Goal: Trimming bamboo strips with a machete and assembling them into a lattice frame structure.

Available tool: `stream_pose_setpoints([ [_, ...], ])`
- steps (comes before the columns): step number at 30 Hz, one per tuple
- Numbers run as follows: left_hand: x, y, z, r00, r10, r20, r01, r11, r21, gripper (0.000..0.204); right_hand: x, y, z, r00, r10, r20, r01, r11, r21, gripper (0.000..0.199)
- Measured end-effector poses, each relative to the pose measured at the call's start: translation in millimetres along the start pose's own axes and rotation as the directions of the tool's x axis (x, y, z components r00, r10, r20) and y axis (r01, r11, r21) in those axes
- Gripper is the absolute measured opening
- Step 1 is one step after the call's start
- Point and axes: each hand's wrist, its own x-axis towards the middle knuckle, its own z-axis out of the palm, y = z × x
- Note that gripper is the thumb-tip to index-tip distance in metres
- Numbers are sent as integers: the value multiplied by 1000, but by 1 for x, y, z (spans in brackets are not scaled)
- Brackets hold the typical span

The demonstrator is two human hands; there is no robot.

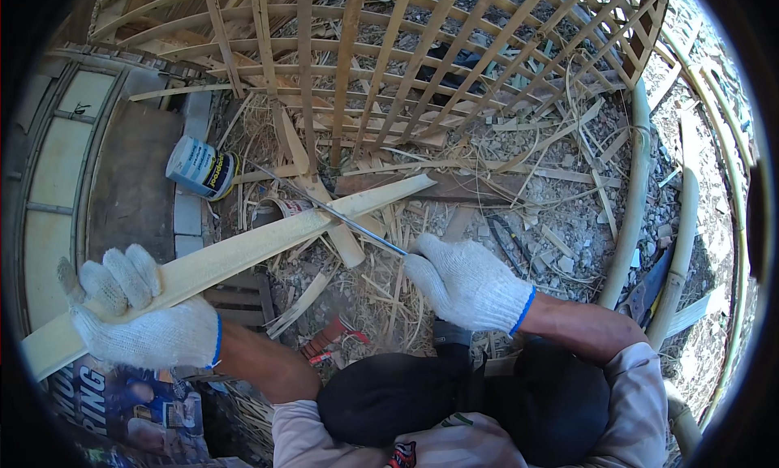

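A long, pale split bamboo strip (243,252) slants from the lower left edge up to the middle. My left hand (150,330), in a white knit glove with a blue cuff, grips it near its lower end, with the fingers curled over its edge. My right hand (475,288), gloved the same way, is closed on the handle end of a long thin knife (367,232). The handle itself is hidden in the glove. The knife's narrow blade crosses the strip near its upper end, pointing up and left, and appears to touch it.
A woven bamboo lattice (345,70) stands across the far side. A white and blue bucket (195,168) sits at the left, near a wooden board (134,168). Shavings and rubble cover the ground. Bamboo poles (629,225) and a saw (647,283) lie at the right.
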Motion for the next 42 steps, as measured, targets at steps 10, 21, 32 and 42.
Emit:
stream_pose_setpoints([
  [10, -3, 0, 12, 994, -10, -107, 16, 998, 62, 26, 18, 36, 10, 996, -46, -80, 48, 999, 17, 19],
  [21, 32, -4, 4, 998, -50, 27, 51, 999, -11, 18, 14, 11, 11, 989, -114, -99, 115, 993, 5, 27],
  [32, 40, -12, 6, 998, -68, -16, 69, 984, 163, 13, 17, 21, 19, 991, -112, -78, 116, 992, 55, 22],
  [42, 42, -15, 1, 998, -54, -28, 58, 983, 175, 12, -1, -32, -9, 934, -303, -191, 334, 929, 161, 28],
])
